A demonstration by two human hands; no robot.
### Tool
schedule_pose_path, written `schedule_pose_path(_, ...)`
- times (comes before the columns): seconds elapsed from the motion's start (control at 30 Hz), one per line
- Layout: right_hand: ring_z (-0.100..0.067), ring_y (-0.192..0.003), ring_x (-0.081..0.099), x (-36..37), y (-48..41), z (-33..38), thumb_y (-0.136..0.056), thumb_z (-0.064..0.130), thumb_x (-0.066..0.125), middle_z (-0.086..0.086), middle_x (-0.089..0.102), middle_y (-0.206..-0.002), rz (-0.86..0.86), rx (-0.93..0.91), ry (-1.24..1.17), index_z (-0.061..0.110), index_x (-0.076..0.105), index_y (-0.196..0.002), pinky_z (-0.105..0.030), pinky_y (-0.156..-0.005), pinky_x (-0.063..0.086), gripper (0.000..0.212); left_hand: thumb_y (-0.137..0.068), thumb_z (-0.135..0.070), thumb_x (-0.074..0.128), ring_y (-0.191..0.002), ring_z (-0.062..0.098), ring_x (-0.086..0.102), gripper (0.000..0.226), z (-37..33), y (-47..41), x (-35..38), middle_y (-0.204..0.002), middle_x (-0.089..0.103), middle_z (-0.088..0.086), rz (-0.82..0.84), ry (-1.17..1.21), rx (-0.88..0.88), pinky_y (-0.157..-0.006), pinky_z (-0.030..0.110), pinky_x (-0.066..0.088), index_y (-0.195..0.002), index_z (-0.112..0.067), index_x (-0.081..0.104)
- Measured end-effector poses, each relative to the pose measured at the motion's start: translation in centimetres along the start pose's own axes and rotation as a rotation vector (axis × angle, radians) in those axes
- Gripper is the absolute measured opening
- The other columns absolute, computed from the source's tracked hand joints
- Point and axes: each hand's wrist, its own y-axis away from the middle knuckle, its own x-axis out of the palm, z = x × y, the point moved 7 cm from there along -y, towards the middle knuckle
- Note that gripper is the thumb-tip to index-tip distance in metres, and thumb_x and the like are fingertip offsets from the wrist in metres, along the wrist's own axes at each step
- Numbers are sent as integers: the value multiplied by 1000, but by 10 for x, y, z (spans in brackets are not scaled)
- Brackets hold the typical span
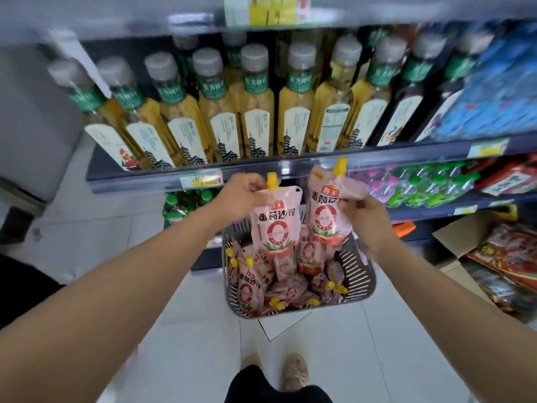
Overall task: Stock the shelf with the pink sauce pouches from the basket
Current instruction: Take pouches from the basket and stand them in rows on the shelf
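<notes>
A grey slotted basket (359, 274) stands on the floor below the shelves, holding several pink sauce pouches (251, 286) with yellow caps. My left hand (241, 193) pinches the top corner of one pink pouch (274, 225), which hangs upright above the basket. A second pink pouch (325, 205) is gripped at its right edge by my right hand (366, 219), slightly higher, its yellow cap reaching the shelf edge (377, 155). Both pouches are clear of the basket.
The shelf above holds a row of tall bottles (258, 112) with yellow-green liquid and blue packs (494, 82) at right. Lower shelves carry green-capped bottles (430, 184). An open cardboard box (465, 237) of red packets sits on the floor at right. My feet (295, 373) stand on white tiles.
</notes>
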Motion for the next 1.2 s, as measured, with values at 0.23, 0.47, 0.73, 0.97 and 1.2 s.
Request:
schedule_pose_path(0.23,-19,-83,66,3,37,132,-88,-4,53,-6,68,-94,60,-196,-146,12,62,-98,-33,-75,56,21,-78,-7,70,-72,12,61,19,-121,48,-62,-75,64,-2,-154,88,159,-61,19,47,-70,-18,57)
schedule_pose_path(0.47,-19,-81,70,10,68,244,-89,-7,49,-6,71,-94,149,-354,-246,5,61,-108,-35,-71,56,26,-79,-4,68,-61,11,61,21,-219,104,-126,-71,65,3,-342,178,321,-58,22,49,-67,-17,58)
schedule_pose_path(0.73,-16,-82,72,53,97,327,-90,-1,50,2,75,-90,284,-465,-311,19,64,-98,-30,-61,57,26,-80,-7,68,-66,10,72,10,-266,158,-204,-80,72,3,-527,312,429,-56,23,58,-81,-15,61)
schedule_pose_path(0.97,-17,-86,69,115,91,377,-91,-3,48,-2,71,-96,299,-523,-341,12,61,-101,-34,-69,57,22,-80,-4,69,-72,18,70,16,-275,164,-289,-82,70,7,-711,383,496,-61,28,59,-92,-7,60)
schedule_pose_path(1.2,-16,-78,70,183,55,408,-89,-3,51,0,71,-87,289,-588,-271,19,63,-86,-31,-61,57,26,-79,-4,69,-55,7,67,12,-257,138,-374,-76,66,5,-798,324,504,-48,18,54,-82,-10,60)
